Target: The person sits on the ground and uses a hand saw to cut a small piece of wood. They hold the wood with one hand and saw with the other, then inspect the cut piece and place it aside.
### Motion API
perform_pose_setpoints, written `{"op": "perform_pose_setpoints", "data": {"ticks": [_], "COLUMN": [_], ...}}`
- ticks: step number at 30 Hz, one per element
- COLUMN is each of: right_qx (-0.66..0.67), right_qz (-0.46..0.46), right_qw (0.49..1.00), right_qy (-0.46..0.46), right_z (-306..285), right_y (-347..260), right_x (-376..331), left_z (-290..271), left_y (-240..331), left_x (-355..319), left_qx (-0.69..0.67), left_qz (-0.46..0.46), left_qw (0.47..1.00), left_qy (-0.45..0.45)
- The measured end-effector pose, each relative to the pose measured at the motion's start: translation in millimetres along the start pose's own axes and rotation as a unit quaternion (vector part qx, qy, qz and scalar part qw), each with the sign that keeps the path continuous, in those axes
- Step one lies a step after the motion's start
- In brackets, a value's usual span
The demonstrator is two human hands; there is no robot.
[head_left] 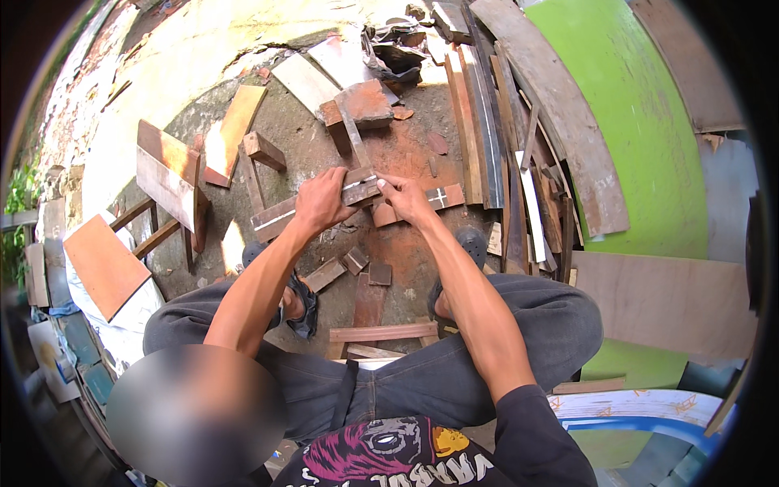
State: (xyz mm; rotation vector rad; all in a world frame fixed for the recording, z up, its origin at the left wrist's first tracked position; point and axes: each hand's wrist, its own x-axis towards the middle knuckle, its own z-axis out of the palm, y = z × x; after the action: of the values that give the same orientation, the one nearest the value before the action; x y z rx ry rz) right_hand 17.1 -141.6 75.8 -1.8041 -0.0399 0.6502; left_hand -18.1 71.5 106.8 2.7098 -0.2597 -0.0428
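Observation:
In front of my bent knees, my left hand (321, 200) is closed round a dark wooden strip (276, 219) with a white line along it. My right hand (405, 198) is closed at the strip's right end, thumb on top; its curled fingers are partly hidden. Just beyond the hands, a thin wooden slat (354, 140) leans from a wooden block toward the strip's end. A reddish board (445, 197) with a white cross mark lies below and to the right of my right hand.
Offcuts (326, 274) lie between my feet, near a small wooden frame (381, 333). At left stands a wooden piece with a broad panel (165, 180). A broken brick-like block (364, 104) sits ahead. Long planks (479, 130) and a green sheet (608, 105) line the right.

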Motion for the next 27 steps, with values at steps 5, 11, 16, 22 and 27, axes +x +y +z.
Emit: {"op": "perform_pose_setpoints", "data": {"ticks": [5, 11, 16, 22, 27], "right_qx": [0.303, 0.241, 0.147, 0.085, 0.071], "right_qz": [0.065, 0.061, -0.018, -0.044, 0.019], "right_qw": [0.949, 0.965, 0.984, 0.989, 0.993], "right_qy": [0.059, 0.082, 0.103, 0.115, 0.089], "right_z": [1.9, 19.2, 23.0, 20.4, 13.4], "right_y": [19.6, 31.6, 30.6, 20.8, 1.0], "right_x": [8.3, 3.3, -0.5, -7.2, -3.4], "left_z": [0.5, -3.8, -3.7, -1.2, 3.3], "left_y": [3.3, 10.7, 12.5, 15.9, 9.9], "left_x": [2.7, 5.4, 7.3, 6.4, 2.0], "left_qx": [-0.008, -0.001, 0.014, 0.011, 0.020], "left_qz": [0.003, -0.017, -0.028, -0.036, -0.020], "left_qw": [1.000, 0.999, 0.998, 0.999, 0.999], "left_qy": [0.003, -0.028, -0.045, -0.027, -0.029]}}
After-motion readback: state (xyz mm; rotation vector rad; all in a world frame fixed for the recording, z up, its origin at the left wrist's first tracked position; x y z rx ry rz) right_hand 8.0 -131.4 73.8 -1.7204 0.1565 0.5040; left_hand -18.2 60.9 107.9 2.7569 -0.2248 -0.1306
